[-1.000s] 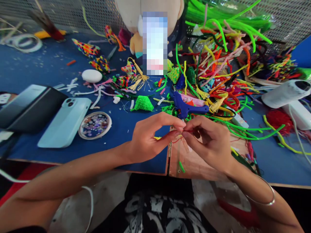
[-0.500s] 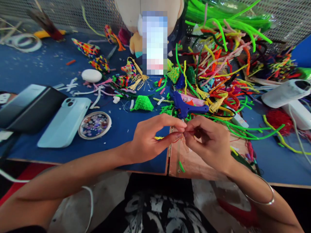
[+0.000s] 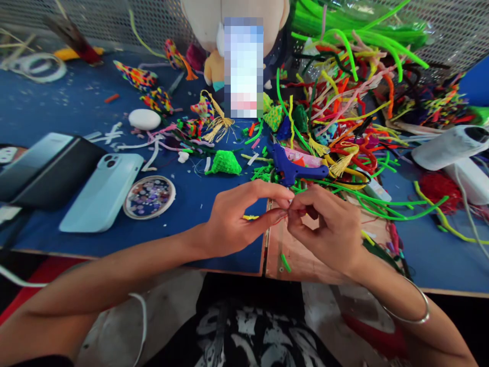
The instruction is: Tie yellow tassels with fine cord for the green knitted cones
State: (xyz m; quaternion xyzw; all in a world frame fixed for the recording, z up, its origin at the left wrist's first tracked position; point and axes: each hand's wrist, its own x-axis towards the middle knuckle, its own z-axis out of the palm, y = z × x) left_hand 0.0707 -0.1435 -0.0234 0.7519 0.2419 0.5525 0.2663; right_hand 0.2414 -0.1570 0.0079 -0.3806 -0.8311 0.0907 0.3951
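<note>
Thumb and forefinger of my left hand [image 3: 244, 216] pinch a thin red thread [image 3: 280, 220], which hangs in a short loop below the fingertips. My right hand [image 3: 326, 221] meets it there, its fingers curled and pinched on the same thread. Whatever else sits between the fingertips is too small to make out. Just beyond the hands lies a blue glue gun [image 3: 296, 168]. A bright green knitted piece [image 3: 225, 162] rests on the blue table to the left of it. Under my right hand is a brown wooden board [image 3: 290, 255].
At the left stand a light blue phone [image 3: 101, 196], a dark folding case [image 3: 49, 168] and a round dish of beads [image 3: 150, 198]. Tangled pipe cleaners [image 3: 355, 107] heap up at the back right. A white device [image 3: 451, 148] and red yarn [image 3: 439, 191] lie at far right.
My right hand has shifted very slightly, its fingers turning a little at the thread. My left hand stays almost where it was, and the table things have not moved.
</note>
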